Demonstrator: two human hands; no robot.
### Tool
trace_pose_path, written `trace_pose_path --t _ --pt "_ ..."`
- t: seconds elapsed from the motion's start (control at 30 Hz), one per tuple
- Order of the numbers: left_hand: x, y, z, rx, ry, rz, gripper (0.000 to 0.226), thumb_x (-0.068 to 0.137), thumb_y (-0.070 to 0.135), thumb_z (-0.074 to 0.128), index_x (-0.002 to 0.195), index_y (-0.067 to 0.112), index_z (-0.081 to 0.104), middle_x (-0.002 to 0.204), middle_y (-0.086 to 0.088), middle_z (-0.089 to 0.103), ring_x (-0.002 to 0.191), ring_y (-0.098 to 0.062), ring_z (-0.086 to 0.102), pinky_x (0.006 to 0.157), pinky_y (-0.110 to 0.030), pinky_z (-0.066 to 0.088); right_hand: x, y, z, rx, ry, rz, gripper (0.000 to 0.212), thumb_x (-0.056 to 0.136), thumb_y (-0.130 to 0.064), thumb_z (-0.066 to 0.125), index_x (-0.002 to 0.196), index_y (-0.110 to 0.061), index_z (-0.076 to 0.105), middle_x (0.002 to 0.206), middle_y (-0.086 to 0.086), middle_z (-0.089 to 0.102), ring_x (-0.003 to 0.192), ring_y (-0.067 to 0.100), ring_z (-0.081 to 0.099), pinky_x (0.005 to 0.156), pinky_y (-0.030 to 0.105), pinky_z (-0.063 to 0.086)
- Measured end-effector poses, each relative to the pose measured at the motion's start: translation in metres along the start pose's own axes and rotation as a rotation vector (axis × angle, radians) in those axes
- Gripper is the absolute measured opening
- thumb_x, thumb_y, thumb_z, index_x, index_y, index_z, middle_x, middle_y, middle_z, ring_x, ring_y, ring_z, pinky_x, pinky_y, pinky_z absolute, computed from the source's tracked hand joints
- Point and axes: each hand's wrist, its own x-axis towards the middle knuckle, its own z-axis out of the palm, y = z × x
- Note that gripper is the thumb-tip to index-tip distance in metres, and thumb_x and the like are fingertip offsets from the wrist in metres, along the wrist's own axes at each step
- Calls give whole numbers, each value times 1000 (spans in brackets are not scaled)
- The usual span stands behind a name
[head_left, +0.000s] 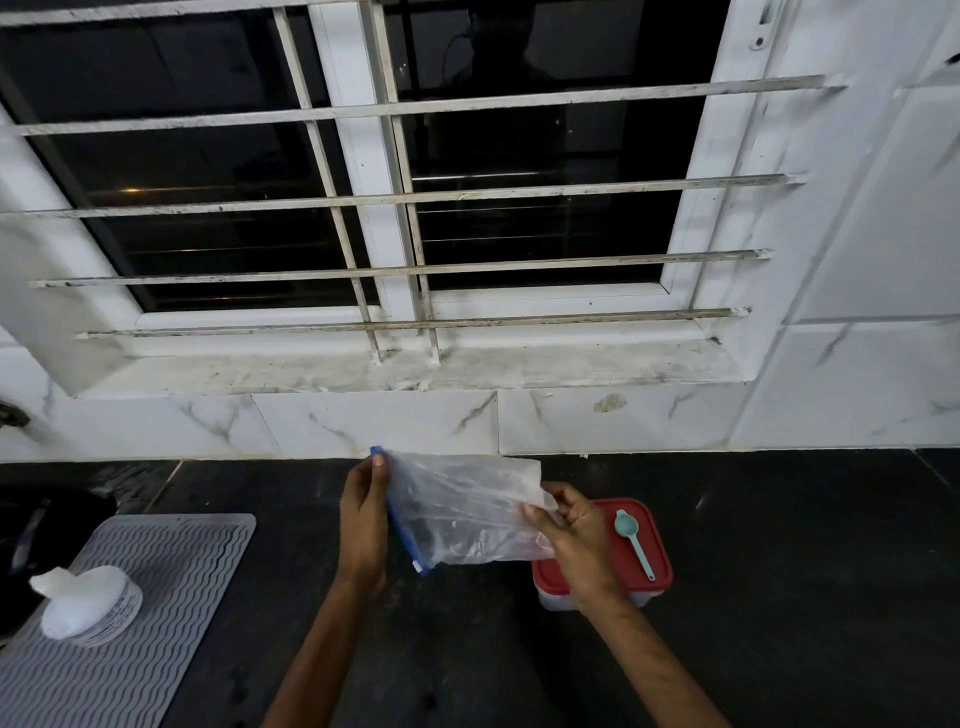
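A crumpled clear plastic zip bag (462, 509) with a blue closing strip (402, 530) along one edge is held in the air above a black polished stone counter (805, 571), close to the back wall. The strip end is pinched at its upper corner by the left hand (363, 519), thumb against fingertips. The opposite end of the bag is gripped by the right hand (576, 535), with its fingers curled into the loose plastic. The bag is stretched sideways between the two hands, and whether it touches the counter cannot be told.

Just behind and below the right hand, a rectangular plastic container with a red lid (657, 545) is set on the counter, and a small teal measuring spoon (634, 543) is laid on that lid. At the left, a grey ribbed drying mat (171, 597) is spread on the counter, and a white plastic jar (88, 603) is laid on its side on the mat.

The wall behind is faced with white marble-patterned tiles (374, 421). Above them, a stained stone sill (415, 369) is seen under a white-framed window (358, 156) with dark panes, which is barred by a worn pale metal grille (405, 269).
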Motion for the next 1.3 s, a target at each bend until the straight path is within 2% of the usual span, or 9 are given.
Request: trace_pose_path --t 0.13,0.23,0.33,0.43,0.6,0.8,0.97,1.13,1.3 --pt "0 12 -5 80 -140 32 48 91 35 56 133 13 54 129 4 60 115 -13 57 99 -32 44 -2 -1 -2 -30 -97 1 27 82 -1 71 108 -1 63 101 13 73 94 23 71 72 22 56" --pt "3 12 -5 -49 -142 52 30 83 22 65 101 -1 68 91 -6 74 86 -19 68 76 -27 57 -2 -7 -3 -46 -187 2 44 80 -10 75 120 -8 57 115 6 69 108 17 66 84 24 55" --pt "4 9 -4 -69 -60 85 24 88 13 64 97 -10 65 81 -12 67 75 -16 65 65 -21 56 -1 -16 -4 34 -146 -59 37 88 -17 68 121 -6 57 118 5 67 111 13 63 93 24 51" --pt "2 7 -2 -51 -53 96 21 92 6 60 98 -14 61 78 -11 66 69 -11 65 62 -19 55 -2 -24 -4 -13 -131 -68 21 97 -22 52 105 -8 65 104 4 71 97 12 67 83 22 54" --pt "-10 6 6 -41 -33 137 22 93 11 60 94 -11 59 77 -14 61 71 -18 59 63 -22 55 -1 -21 5 -171 -123 -153 16 85 -10 72 98 -13 63 92 0 71 90 13 67 78 19 53" --pt "-11 2 3 96 110 217 30 94 22 62 79 -3 57 66 -11 54 63 -20 50 62 -40 49 5 -19 10 -231 -19 -115 18 90 -9 65 97 -15 49 81 10 63 70 16 59 61 18 49" --pt "-13 4 11 163 230 264 32 95 26 61 67 14 52 58 2 47 55 -6 44 54 -28 43 1 -15 24 -150 136 -64 7 99 -26 51 100 -19 50 82 0 58 66 11 52 53 17 44" --pt "-10 2 4 199 336 302 30 95 24 61 70 10 52 61 1 47 51 2 42 51 -14 40 -10 -12 12 -389 -178 -79 12 94 -26 62 96 -15 60 84 -4 65 71 -5 58 65 10 45" --pt "15 7 -37 101 560 245 32 98 27 56 68 23 46 69 -1 45 66 -11 42 65 -34 40 5 5 -26 -534 257 -226 23 95 -10 58 76 -21 61 61 -10 58 57 2 55 59 24 42"
